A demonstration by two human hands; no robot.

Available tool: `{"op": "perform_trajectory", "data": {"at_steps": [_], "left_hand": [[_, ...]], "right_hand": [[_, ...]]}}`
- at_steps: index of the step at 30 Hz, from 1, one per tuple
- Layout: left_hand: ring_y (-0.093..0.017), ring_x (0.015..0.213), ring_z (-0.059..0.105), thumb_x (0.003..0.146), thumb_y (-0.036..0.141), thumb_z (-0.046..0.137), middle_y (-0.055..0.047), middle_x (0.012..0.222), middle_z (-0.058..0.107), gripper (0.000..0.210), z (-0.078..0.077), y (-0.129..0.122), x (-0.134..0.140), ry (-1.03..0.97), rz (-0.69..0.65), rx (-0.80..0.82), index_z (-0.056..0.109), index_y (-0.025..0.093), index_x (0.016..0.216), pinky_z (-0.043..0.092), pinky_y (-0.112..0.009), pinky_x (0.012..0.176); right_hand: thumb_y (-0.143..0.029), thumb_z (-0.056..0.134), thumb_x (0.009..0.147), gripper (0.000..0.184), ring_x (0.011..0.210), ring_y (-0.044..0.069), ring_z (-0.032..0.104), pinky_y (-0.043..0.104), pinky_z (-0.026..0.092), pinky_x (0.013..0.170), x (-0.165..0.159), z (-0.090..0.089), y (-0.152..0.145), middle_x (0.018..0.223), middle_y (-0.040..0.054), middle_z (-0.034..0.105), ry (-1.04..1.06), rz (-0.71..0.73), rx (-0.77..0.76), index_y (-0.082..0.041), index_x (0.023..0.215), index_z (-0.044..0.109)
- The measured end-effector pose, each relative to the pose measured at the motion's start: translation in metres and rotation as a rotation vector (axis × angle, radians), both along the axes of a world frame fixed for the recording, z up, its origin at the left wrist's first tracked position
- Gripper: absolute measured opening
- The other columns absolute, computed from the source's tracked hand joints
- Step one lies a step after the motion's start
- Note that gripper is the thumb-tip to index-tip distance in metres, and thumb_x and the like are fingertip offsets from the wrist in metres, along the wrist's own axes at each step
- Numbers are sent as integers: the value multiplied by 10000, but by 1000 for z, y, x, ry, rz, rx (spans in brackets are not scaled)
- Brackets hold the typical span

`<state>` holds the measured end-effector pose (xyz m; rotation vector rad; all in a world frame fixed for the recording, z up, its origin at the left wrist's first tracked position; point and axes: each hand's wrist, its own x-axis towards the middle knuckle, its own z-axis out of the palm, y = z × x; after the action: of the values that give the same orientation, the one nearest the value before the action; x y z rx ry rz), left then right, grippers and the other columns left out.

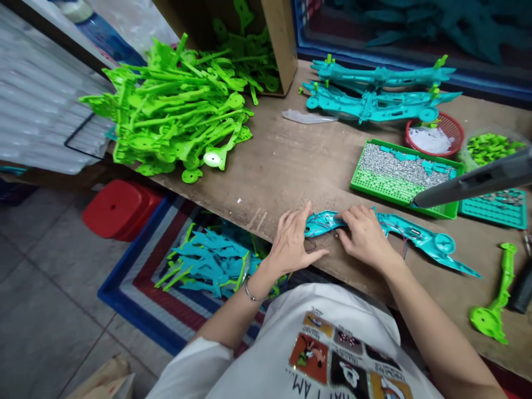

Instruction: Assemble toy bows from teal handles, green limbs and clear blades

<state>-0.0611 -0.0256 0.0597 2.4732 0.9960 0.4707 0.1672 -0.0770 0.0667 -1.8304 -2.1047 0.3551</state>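
A long teal plastic shell half point(409, 235) lies hollow side up at the table's front edge, with thin dark and red wires running inside it. At its left end rests my left hand point(291, 238), fingers stretched out against the end and thumb spread apart. Bent over the shell's middle-left part is my right hand point(366, 235), its fingers curled on the shell and thumb close at the near rim. A small dark thing shows by the right thumb tip, too small to name. My right palm hides part of the shell.
A pile of lime-green plastic parts point(178, 111) covers the left. Behind lie teal shells point(382, 105), a green tray point(361, 188) of screws and a red basket point(457, 124). A grey tool point(477, 185) hangs over the tray. A green part point(494, 299) lies right. Below stands a blue-rimmed crate point(137, 321).
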Motion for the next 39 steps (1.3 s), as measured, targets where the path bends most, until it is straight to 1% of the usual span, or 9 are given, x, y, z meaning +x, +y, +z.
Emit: {"op": "perform_trajectory", "data": {"at_steps": [6, 9, 13, 19, 24, 27, 30, 35, 39], "left_hand": [[-386, 1353, 513, 771, 684, 741, -227, 1478, 534, 1237, -8, 2, -3, 26, -7, -3, 49, 146, 1643, 269, -583, 1191], [-392, 1363, 504, 771, 708, 728, -233, 1491, 517, 1225, -7, 3, -2, 47, -12, 12, 76, 149, 1644, 272, -582, 1189], [-372, 1371, 501, 830, 664, 695, -208, 1500, 519, 1083, -5, 5, -2, 81, -35, 45, 168, 173, 1639, 261, -573, 1202], [-342, 1365, 504, 920, 583, 633, -162, 1481, 554, 790, -6, 10, -1, 100, -49, 85, 377, 202, 1563, 281, -553, 1201], [-297, 1311, 551, 1029, 395, 500, -107, 1392, 633, 428, -11, 14, 3, 102, -9, 100, 529, 240, 1426, 319, -531, 1179], [-295, 1283, 574, 1036, 371, 487, -106, 1346, 660, 376, -15, 17, 3, 77, 29, 98, 543, 222, 1377, 357, -520, 1153], [-296, 1243, 597, 1028, 359, 506, -114, 1314, 669, 302, -20, 21, 2, 46, 40, 81, 579, 208, 1280, 424, -494, 1093], [-275, 1193, 605, 1009, 336, 526, -115, 1282, 638, 169, -17, 28, 4, 35, 0, 32, 616, 205, 1070, 476, -438, 1034], [-280, 1082, 613, 967, 318, 545, -108, 1148, 623, 193, -9, 33, 9, 127, 60, 19, 623, 191, 1091, 501, -425, 971]], "right_hand": [[-291, 640, 967, 152, 787, 174, 628, 342, 479, 738, 16, -17, -2, 831, 33, 684, 555, 5, 135, -252, 997, 783], [-286, 690, 924, 123, 760, 165, 647, 324, 502, 680, 20, -13, -11, 850, 23, 699, 788, -81, 202, -276, 995, 791], [-330, 653, 915, 102, 825, 227, 680, 421, 562, 765, 29, 4, -36, 856, 48, 687, 959, -279, 420, -274, 914, 738], [-283, 480, 959, 208, 678, 231, 607, 492, 540, 720, 71, 41, -106, 690, 14, 514, 891, -562, 787, -334, 997, 678], [-289, 612, 946, 123, 611, 186, 580, 453, 549, 640, 112, 31, -173, 701, 25, 537, 808, -1023, 980, -303, 881, 716], [-294, 705, 898, 58, 592, 178, 636, 410, 580, 613, 127, 10, -206, 721, 36, 621, 861, -1279, 974, -256, 854, 699], [-325, 766, 846, 136, 615, 199, 698, 391, 605, 618, 137, -7, -229, 751, 55, 690, 963, -1445, 902, -234, 866, 666], [-459, 779, 794, 322, 590, 133, 682, 278, 596, 596, 150, -13, -241, 804, 34, 720, 843, -1531, 871, -182, 895, 650], [-439, 735, 810, 309, 613, 125, 660, 255, 557, 609, 159, -10, -240, 809, 49, 724, 511, -1563, 777, -150, 915, 716]]}}
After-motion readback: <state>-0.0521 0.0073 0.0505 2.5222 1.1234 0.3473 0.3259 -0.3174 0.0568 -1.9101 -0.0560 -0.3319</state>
